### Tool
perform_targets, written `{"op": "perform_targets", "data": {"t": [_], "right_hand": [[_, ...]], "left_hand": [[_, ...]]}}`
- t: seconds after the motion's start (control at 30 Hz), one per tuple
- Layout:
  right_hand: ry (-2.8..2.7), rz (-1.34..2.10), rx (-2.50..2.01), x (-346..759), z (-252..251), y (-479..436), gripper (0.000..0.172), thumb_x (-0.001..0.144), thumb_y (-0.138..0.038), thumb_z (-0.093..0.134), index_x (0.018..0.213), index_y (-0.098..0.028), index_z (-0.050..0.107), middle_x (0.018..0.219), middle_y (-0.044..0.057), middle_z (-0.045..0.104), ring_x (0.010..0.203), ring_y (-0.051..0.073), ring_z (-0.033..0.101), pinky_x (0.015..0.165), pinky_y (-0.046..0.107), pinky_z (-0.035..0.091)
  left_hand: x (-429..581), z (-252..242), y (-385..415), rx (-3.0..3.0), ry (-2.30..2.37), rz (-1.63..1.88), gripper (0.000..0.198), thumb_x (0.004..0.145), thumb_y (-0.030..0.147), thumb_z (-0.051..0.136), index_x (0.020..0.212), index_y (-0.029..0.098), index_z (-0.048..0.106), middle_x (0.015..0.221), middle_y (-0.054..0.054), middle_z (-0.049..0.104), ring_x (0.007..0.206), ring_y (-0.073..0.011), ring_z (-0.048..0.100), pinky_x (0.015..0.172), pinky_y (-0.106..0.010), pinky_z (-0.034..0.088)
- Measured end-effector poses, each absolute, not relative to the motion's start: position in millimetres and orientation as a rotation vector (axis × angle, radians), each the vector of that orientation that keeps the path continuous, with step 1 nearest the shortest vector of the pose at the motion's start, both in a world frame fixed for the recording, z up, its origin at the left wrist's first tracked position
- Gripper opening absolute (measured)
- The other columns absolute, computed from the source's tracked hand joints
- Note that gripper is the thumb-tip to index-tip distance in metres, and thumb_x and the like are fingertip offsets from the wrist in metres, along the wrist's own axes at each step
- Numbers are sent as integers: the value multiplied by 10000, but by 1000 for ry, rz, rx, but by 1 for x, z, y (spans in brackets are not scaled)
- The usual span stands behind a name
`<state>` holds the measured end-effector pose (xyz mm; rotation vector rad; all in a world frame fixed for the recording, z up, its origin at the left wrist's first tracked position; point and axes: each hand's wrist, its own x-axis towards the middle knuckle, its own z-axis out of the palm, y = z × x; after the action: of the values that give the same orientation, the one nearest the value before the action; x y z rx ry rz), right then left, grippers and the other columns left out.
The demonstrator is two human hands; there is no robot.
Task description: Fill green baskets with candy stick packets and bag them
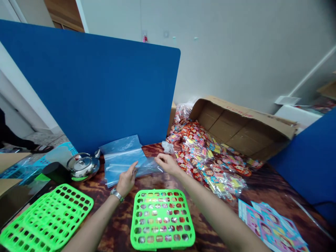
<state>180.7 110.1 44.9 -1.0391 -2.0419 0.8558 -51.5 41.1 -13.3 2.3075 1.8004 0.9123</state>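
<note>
Between my two hands a clear plastic bag (150, 166) is stretched out above the table. My left hand (127, 179), with a metal watch on the wrist, pinches the bag's left side. On the other side my right hand (166, 163) has its fingers closed on the bag's right edge. More flat clear bags (122, 157) lie in a stack just behind my left hand. Directly below, a green plastic basket with a grid lid (162, 212) stands shut, and colourful items show through its holes.
Several colourful packets (199, 150) spill from a tipped cardboard box (231, 129) at the right. Printed cards (273, 227) lie front right. Green grid lids (49, 217), a metal kettle (83, 166) and a black cup (56, 172) are at the left. A blue partition (112, 87) stands behind.
</note>
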Motion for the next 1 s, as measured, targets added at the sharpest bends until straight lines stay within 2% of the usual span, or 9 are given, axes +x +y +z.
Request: {"op": "perform_targets", "data": {"t": [0.13,0.23,0.37,0.43,0.5,0.63,0.77,0.87,1.0], "right_hand": [[-1890,659,-1206,200,58,129,333,855,-445,421,660,-193,515,574,-32,470,567,116,435,539,219,312],[-1716,498,-1330,225,75,144,340,853,-451,378,658,-198,495,584,-19,476,577,132,437,548,235,309],[-1534,359,-1380,254,98,155,343,829,-471,369,661,-198,488,591,0,485,595,155,445,547,254,302],[-1521,346,-1354,260,101,158,342,816,-486,396,681,-194,513,597,5,508,584,159,456,541,259,309],[-1588,336,-1331,260,99,160,370,807,-522,413,694,-194,540,591,3,529,563,159,474,539,260,339],[-1654,369,-1246,250,94,162,384,808,-537,420,751,-195,585,661,28,605,614,184,549,562,274,403],[-1596,344,-1215,250,105,167,349,795,-521,445,765,-203,586,677,36,622,627,201,574,573,295,429],[-1549,320,-1161,253,123,163,322,801,-495,459,826,-201,589,728,42,632,684,206,588,621,308,446],[-1747,387,-1027,244,143,138,247,813,-414,490,854,-190,587,773,44,639,712,181,589,659,286,447]], "left_hand": [[-74,-30,38,2509,1716,804,609,789,16,294,1357,218,386,1230,-81,608,1097,-190,595,950,-383,470],[-80,-40,35,2645,1630,645,564,819,22,282,1327,203,448,1331,-106,521,1201,-221,513,1039,-451,374],[-73,-49,31,2703,1596,358,448,884,123,362,1284,271,498,1313,-84,539,1198,-232,506,1039,-468,357],[-68,-52,32,2670,1632,250,416,905,228,404,1312,300,459,1330,-75,522,1228,-260,466,1043,-513,327],[-65,-52,34,2604,1689,183,427,920,318,386,1345,287,411,1335,-90,515,1209,-277,476,1013,-521,355],[-63,-43,37,2473,1785,131,423,925,423,330,1323,309,420,1385,-63,464,1258,-314,411,993,-591,332],[-66,-30,37,2340,1884,104,429,914,428,366,1323,311,421,1401,-73,440,1273,-306,390,1011,-583,310],[-71,-18,37,2189,2008,133,427,908,396,434,1304,238,448,1363,-113,462,1246,-305,418,1013,-585,301],[-71,1,40,1972,2036,334,354,868,382,550,1142,159,549,1197,-88,557,1104,-243,529,950,-506,403]]}}
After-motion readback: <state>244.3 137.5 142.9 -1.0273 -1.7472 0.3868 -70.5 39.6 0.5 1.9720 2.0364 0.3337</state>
